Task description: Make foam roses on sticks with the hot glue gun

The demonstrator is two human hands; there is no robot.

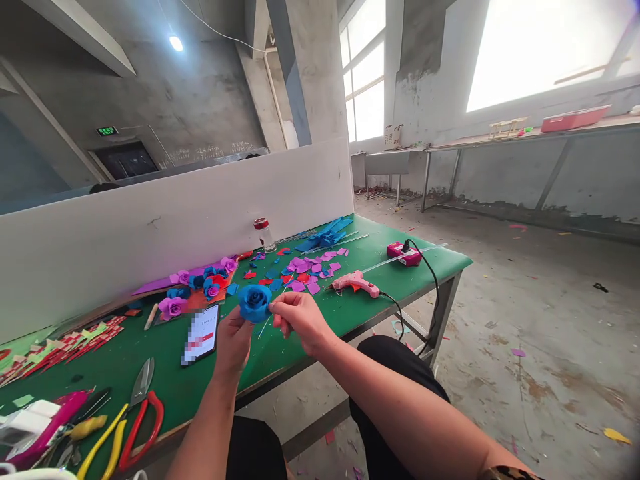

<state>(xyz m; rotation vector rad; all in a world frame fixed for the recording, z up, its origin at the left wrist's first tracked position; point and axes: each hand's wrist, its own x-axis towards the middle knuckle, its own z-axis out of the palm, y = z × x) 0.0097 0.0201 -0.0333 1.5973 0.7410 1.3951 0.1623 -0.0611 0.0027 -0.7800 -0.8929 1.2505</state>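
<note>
My left hand [233, 343] holds a blue foam rose [255, 302] from below, fingers closed around its underside above the green table [165, 373]. My right hand [296, 318] pinches the rose's right edge with thumb and fingers. Finished purple and blue roses [193, 287] lie behind it, beside loose purple, blue and red foam petals [305, 270]. A pink glue gun [356, 283] rests on the table to the right of my hands.
A phone [201, 333] lies flat by my left hand. Red- and yellow-handled shears [135, 417] sit at the front left. A white partition [175, 220] backs the table. A small jar [264, 233] and a pink power strip [404, 253] stand farther back.
</note>
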